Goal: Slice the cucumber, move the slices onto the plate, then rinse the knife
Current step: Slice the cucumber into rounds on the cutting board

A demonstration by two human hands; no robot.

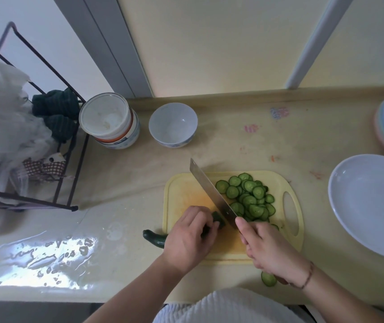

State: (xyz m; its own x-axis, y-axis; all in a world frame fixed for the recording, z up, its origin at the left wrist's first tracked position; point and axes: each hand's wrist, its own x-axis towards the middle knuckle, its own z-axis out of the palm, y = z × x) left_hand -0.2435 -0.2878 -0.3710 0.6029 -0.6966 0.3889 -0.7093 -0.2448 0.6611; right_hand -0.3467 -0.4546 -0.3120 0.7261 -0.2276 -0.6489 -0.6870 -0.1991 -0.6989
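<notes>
**Blade meets cucumber at the fingertips as slicing nears its end**

Nearest the camera, one stray slice (268, 279) lies on the worktop (121, 183) off the board's near edge, just beside the right wrist. Above it the right hand (270, 249) is wrapped round the knife (213, 194) handle, forefinger laid along the top of the blade, which runs up and to the left across the yellow board (291, 183). To its left the left hand (187, 236) presses down over the cucumber (155, 237), fingers (207, 227) curled on it. The cucumber lies slantwise, its uncut tail poking off the board's left edge onto the worktop and its cut end (218, 219) emerging just past the fingertips, where the blade's heel appears to touch it. That is the relation the next stroke seems to turn on: the blade stands across the cucumber's long axis, close against the guiding fingers, with only a short stub showing between them. The left hand would likely need to creep back toward the tail before each cut. Beyond the blade a heap of slices (248, 198) covers the board's right half. Farther right stands the white plate (358, 206), apart from the board and holding nothing yet. At the back wall stand a bowl (173, 124) and a lidded tub (109, 120).
</notes>
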